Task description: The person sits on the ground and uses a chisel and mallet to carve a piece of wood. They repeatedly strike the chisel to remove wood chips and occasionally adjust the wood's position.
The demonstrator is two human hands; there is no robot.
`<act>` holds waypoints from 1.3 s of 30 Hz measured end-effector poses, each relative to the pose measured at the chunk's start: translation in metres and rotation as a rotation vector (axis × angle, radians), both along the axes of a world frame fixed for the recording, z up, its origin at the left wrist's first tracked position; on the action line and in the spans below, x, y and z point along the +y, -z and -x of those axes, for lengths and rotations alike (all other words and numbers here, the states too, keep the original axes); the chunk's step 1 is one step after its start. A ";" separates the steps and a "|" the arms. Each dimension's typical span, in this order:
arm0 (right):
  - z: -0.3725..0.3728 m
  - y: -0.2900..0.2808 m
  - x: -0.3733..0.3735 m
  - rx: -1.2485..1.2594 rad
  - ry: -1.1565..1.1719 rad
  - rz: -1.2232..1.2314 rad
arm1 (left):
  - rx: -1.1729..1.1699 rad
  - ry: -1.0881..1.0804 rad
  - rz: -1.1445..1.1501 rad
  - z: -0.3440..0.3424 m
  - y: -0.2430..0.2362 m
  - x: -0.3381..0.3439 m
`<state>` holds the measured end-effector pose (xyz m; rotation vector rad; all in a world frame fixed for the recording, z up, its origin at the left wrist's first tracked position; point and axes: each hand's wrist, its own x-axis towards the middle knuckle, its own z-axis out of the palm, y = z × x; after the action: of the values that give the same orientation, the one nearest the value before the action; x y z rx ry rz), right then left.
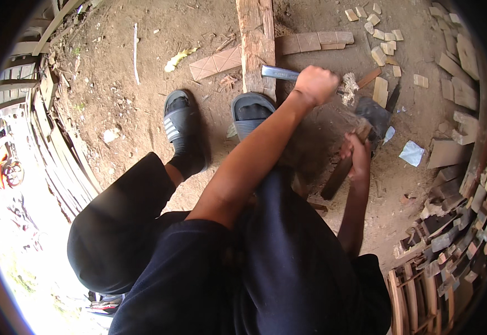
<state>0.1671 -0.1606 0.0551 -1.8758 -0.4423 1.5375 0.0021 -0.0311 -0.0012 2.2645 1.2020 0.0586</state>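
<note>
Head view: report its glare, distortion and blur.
Head view, lower left: glare washes the scene out to white; head view, left side: the wooden slats bow with the fisheye curve; head view, centre right: blur smears the area just above the right grip.

From the person's head, the fisheye view looks steeply down, close over the dark trousers point(109, 234), onto the left hand point(317, 85), the right hand point(358, 156) and the dirt ground point(106, 64), bending straight edges toward its rim.

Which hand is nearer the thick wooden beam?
Left. The left hand is right of the wooden beam, gripping a metal tool that overlaps it in view; the right hand is farther off, lower right.
</note>
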 end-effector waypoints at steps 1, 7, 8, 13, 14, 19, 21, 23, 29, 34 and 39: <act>0.002 0.008 0.007 0.093 0.220 0.023 | 0.000 -0.004 0.003 -0.001 0.000 0.000; 0.014 -0.003 0.002 0.050 -0.052 0.034 | 0.018 0.004 0.005 0.002 0.002 -0.003; 0.011 -0.008 0.001 0.032 -0.086 0.061 | 0.014 -0.004 0.007 0.002 0.001 -0.003; 0.012 0.010 0.019 0.280 0.390 -0.091 | -0.005 -0.035 0.004 0.000 0.001 0.001; 0.017 0.006 0.016 0.211 0.239 -0.024 | -0.007 -0.046 0.026 0.000 0.002 0.000; 0.014 -0.018 0.007 0.011 -0.075 0.023 | 0.002 -0.022 0.024 0.005 0.002 -0.004; 0.013 -0.014 0.013 0.087 0.148 -0.014 | 0.007 -0.043 0.030 0.003 0.003 -0.001; 0.015 0.003 0.015 0.181 0.274 -0.014 | 0.005 -0.052 0.024 -0.001 0.003 0.001; 0.018 -0.015 0.007 0.027 -0.106 0.076 | 0.012 -0.045 -0.009 0.006 0.009 -0.002; 0.026 0.007 0.019 0.254 0.219 -0.004 | 0.045 -0.026 0.032 0.002 0.008 0.001; 0.012 -0.012 0.011 0.065 -0.046 0.067 | 0.005 -0.031 0.004 0.005 0.014 -0.005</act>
<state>0.1551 -0.1496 0.0674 -1.8716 -0.4118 1.6579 -0.0024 -0.0361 -0.0153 2.2442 1.2385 0.0619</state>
